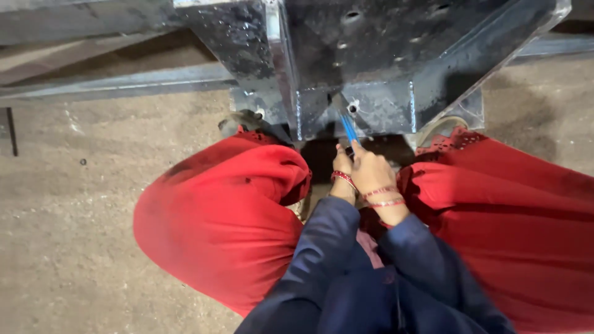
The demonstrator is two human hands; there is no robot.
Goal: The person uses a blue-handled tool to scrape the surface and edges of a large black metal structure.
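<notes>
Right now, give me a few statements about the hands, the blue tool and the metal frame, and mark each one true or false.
1. Both hands are together at a blue-handled tool. True: the left hand and the right hand meet at its lower end.
2. The tool points at the welded steel frame. True: its tip sits by a hole in the lower plate.
3. The wrists are bare. False: red bangles ring both wrists.
4. The person wears green trousers. False: the red garment covers both knees.
5. The frame stands on a tiled floor. False: the ground looks like rough, dusty concrete.
</notes>
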